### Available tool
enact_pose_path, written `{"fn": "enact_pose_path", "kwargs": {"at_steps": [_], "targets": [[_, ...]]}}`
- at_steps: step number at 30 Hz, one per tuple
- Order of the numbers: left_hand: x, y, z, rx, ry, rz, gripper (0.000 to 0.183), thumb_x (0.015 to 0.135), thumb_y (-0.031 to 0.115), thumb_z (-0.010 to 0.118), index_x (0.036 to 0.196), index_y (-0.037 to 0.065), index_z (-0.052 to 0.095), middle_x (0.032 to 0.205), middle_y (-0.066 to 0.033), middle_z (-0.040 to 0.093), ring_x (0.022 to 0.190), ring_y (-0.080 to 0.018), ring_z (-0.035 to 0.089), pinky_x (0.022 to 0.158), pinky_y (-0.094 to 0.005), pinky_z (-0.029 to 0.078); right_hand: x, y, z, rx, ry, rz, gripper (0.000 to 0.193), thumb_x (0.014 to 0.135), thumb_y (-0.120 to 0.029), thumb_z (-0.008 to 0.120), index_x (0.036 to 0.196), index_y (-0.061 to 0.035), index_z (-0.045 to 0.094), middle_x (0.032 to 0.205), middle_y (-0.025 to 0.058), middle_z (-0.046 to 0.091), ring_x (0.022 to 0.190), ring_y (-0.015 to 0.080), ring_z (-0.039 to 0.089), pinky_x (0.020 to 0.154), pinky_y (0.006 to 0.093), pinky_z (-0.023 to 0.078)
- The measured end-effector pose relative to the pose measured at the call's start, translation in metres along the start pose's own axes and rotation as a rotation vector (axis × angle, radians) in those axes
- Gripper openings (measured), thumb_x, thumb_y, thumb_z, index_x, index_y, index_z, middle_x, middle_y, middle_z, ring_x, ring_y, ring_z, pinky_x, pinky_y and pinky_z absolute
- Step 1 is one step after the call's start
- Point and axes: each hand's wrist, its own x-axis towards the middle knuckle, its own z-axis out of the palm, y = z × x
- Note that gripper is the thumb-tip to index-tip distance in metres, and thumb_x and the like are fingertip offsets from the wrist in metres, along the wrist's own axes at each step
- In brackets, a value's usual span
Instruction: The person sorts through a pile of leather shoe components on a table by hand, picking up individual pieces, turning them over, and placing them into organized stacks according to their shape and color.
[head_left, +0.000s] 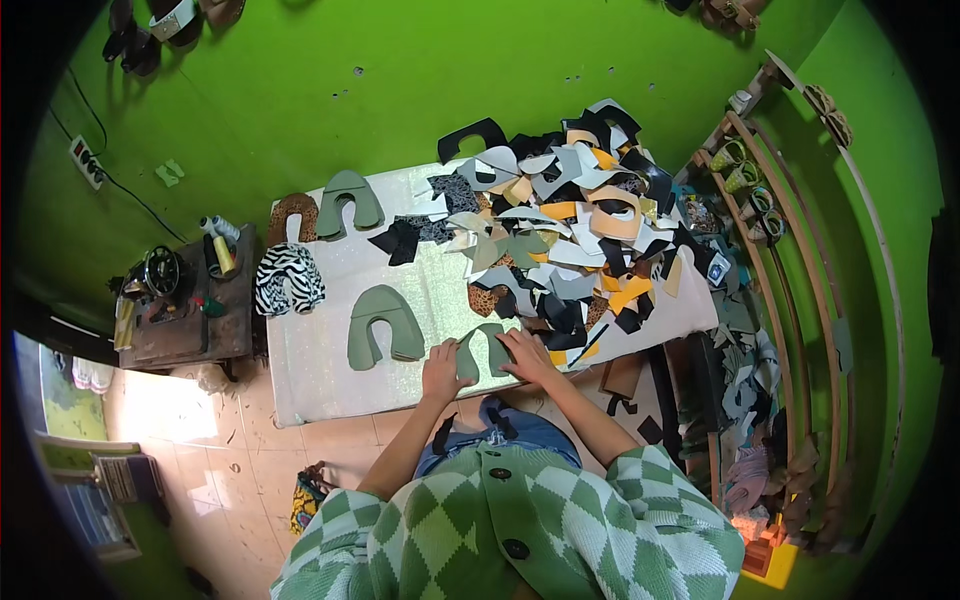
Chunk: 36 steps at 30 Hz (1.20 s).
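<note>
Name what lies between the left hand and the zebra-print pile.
In the head view, a green arched stack lies between the left hand and the zebra-print pile.

Green walls (280, 90); pale tiled floor (240, 490), sunlit at left; wooden rack (809, 250) along the right side

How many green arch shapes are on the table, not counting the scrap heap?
3: one green arch at the far left, a second arch nearer the person, and a third arch between the left hand and right hand. More may be hidden beneath.
</note>
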Motion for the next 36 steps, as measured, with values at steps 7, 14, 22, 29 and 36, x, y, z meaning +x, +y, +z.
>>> {"fn": "enact_pose_path", "kwargs": {"at_steps": [7, 14, 22, 29, 36], "targets": [[0.003, 0.006, -0.013, 0.063, 0.009, 0.009, 0.097, 0.055, 0.037, 0.088, 0.135, 0.003, 0.046, 0.147, -0.0094, 0.035, 0.129, -0.0343, 0.038, 0.098, -0.0434, 0.043, 0.003, -0.01, -0.014, -0.058, 0.082, -0.047, 0.084, 0.066, -0.03, 0.084, 0.139, -0.0124, 0.046, 0.132, 0.0066, 0.045, 0.118, 0.0301, 0.044, 0.093, 0.0438, 0.037], [0.013, 0.012, -0.012, 0.256, -0.036, 0.023, 0.11, 0.054, 0.042, 0.088, 0.143, 0.001, 0.038, 0.158, -0.0104, 0.015, 0.141, -0.0421, 0.019, 0.104, -0.0507, 0.034, 0.01, -0.024, -0.006, -0.025, 0.071, 0.081, 0.093, 0.058, -0.038, 0.087, 0.136, -0.0092, 0.046, 0.135, 0.0067, 0.042, 0.122, 0.0304, 0.041, 0.096, 0.0485, 0.034], [0.019, 0.006, 0.0, 0.261, -0.091, 0.061, 0.111, 0.058, 0.051, 0.083, 0.143, -0.003, 0.036, 0.155, -0.0088, 0.025, 0.141, -0.0372, 0.021, 0.107, -0.0481, 0.027, 0.021, -0.043, 0.003, -0.125, 0.066, 0.239, 0.094, 0.052, -0.037, 0.091, 0.131, -0.0117, 0.046, 0.133, 0.0045, 0.041, 0.121, 0.0282, 0.042, 0.096, 0.0481, 0.034], [0.015, 0.005, 0.01, 0.2, -0.03, 0.004, 0.106, 0.065, 0.054, 0.078, 0.143, -0.003, 0.036, 0.155, -0.0068, 0.027, 0.139, -0.0354, 0.024, 0.107, -0.0484, 0.023, 0.032, -0.045, 0.004, -0.01, 0.064, 0.32, 0.085, 0.052, -0.024, 0.092, 0.125, -0.0143, 0.049, 0.131, 0.003, 0.041, 0.12, 0.029, 0.042, 0.088, 0.0456, 0.036], [0.014, 0.006, 0.007, 0.122, 0.21, 0.053, 0.036, 0.081, 0.029, 0.07, 0.114, 0.015, 0.067, 0.127, -0.0025, 0.058, 0.122, -0.0225, 0.046, 0.103, -0.047, 0.027, 0.018, -0.008, 0.013, 0.227, 0.264, 0.148, 0.028, 0.079, -0.013, 0.07, 0.106, -0.0155, 0.065, 0.086, 0.0052, 0.065, 0.089, 0.0274, 0.06, 0.085, 0.0424, 0.038]]}}
